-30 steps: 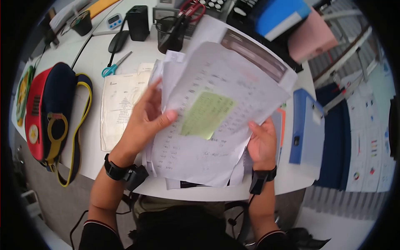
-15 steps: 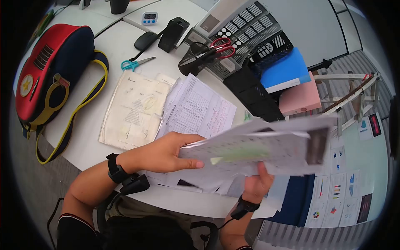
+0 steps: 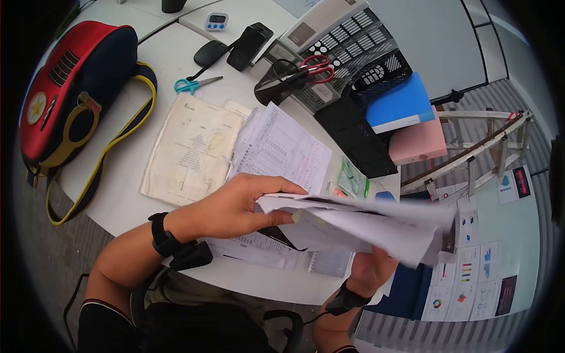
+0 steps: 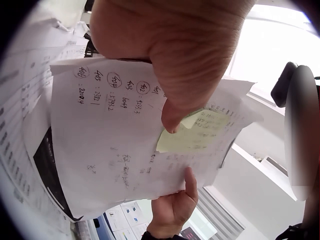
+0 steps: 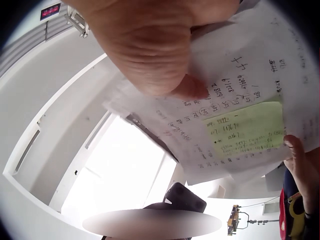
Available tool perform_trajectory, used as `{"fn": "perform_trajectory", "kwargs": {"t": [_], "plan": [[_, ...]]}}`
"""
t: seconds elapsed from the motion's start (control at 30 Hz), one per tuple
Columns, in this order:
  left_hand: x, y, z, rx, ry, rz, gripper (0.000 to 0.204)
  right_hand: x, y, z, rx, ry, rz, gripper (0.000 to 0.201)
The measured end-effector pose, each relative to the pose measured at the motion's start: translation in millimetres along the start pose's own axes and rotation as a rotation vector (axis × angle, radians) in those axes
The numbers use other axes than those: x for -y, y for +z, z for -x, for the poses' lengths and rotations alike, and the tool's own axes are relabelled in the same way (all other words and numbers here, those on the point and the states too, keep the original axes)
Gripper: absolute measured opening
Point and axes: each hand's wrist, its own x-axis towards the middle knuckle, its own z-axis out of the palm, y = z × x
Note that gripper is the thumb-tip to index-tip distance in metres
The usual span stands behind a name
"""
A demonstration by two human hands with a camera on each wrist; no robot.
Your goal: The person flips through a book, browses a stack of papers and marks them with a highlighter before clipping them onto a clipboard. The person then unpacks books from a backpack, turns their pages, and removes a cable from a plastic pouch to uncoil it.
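Observation:
A sheaf of white papers [image 3: 376,220] is held up over the desk's front edge, seen nearly edge-on in the head view. My left hand [image 3: 232,206] pinches its left edge, thumb on the written face. At the lower right, my right hand [image 3: 374,270] grips the other side, its fingers partly hidden by the sheets. Handwritten numbers, some circled, cover the face in both wrist views. A yellow-green sticky note [image 5: 245,130] lies on that page; the left thumb touches it in the left wrist view.
Left of the papers lie a worn booklet [image 3: 191,150] and printed sheets [image 3: 282,144]. Teal-handled scissors [image 3: 188,86], a mouse [image 3: 210,53] and a pen holder [image 3: 275,85] stand farther back. A red and navy bag [image 3: 76,88] sits at left, and a blue folder [image 3: 400,103] at right.
The sheaf has gone from facing the head camera to nearly edge-on, tilting up between both hands. The head view has turned, showing the printed sheets beyond. Both hands keep hold of the papers.

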Motion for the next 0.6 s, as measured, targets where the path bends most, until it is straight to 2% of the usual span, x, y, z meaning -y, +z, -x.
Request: {"fn": "perform_trajectory", "kwargs": {"t": [0.03,0.07,0.17,0.27,0.3,0.33,0.37,0.4,0.47,0.53,0.57,0.6], "plan": [[1,0,0,0.015,0.024,-0.003,0.046,-1,-5,0,0.118,-0.038,-0.019,0.059],[1,0,1,0.016,0.026,-0.002,0.046,-3,-13,0,0.118,-0.039,-0.017,0.059],[3,0,1,-0.047,0.049,-0.007,0.051,-5,-41,5,-0.125,-0.106,-0.131,0.051],[-4,0,0,-0.075,0.055,-0.117,0.057,9,1,-5,0.082,-0.113,0.016,0.060],[-10,0,0,-0.073,-0.034,-0.027,0.059,12,14,-7,0.004,-0.107,-0.037,0.060],[-14,0,0,-0.072,-0.123,0.063,0.062,10,16,-8,0.005,-0.108,-0.038,0.060],[-12,1,0,-0.073,-0.122,0.062,0.062,8,17,-9,0.049,-0.095,-0.051,0.056],[-10,1,1,-0.097,-0.076,0.008,0.063,7,17,-9,0.093,-0.082,-0.063,0.052],[-5,2,1,-0.118,-0.032,-0.043,0.064,9,14,-3,0.064,0.013,0.056,0.044],[-2,2,1,-0.145,-0.002,-0.001,0.063,-4,4,7,-0.034,-0.088,0.033,0.045],[-2,2,1,-0.144,-0.002,-0.001,0.063,-1,9,4,-0.051,-0.065,0.141,0.052],[-1,1,1,-0.207,0.078,-0.018,0.053,4,17,-2,-0.068,-0.042,0.250,0.058]]}}
